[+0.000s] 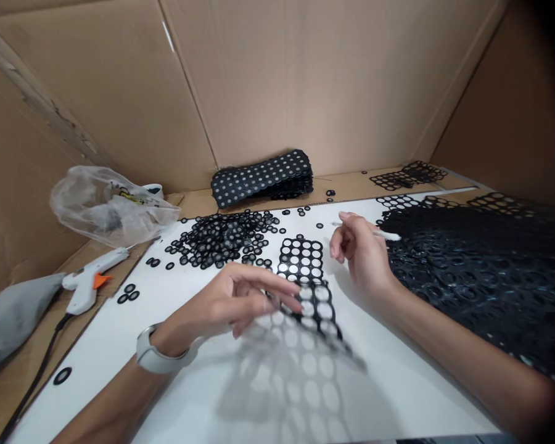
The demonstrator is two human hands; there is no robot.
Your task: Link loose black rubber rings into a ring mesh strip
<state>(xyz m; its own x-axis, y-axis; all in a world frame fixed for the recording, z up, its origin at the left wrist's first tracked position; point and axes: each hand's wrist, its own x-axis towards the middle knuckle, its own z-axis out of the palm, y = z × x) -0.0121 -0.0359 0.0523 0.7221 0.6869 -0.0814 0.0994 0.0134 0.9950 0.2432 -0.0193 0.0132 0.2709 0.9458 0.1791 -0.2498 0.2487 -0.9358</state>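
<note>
My left hand (pixel 240 299) pinches the edge of a black perforated sheet (pixel 319 314) and lifts it off the white board (pixel 120 345); the sheet is motion-blurred. A second black sheet with round holes (pixel 300 254) lies flat just beyond it. My right hand (pixel 363 250) hovers to the right, fingers curled around a thin white stick (pixel 386 235). A heap of small black rings (pixel 222 237) lies behind my left hand.
A big pile of spent black mesh sheets (pixel 481 271) fills the right side. A stack of dotted black sheets (pixel 263 177) rests at the back. A white glue gun (pixel 90 280), a plastic bag (pixel 106 206) and grey cloth (pixel 9 314) sit left. Cardboard walls (pixel 305 80) surround everything.
</note>
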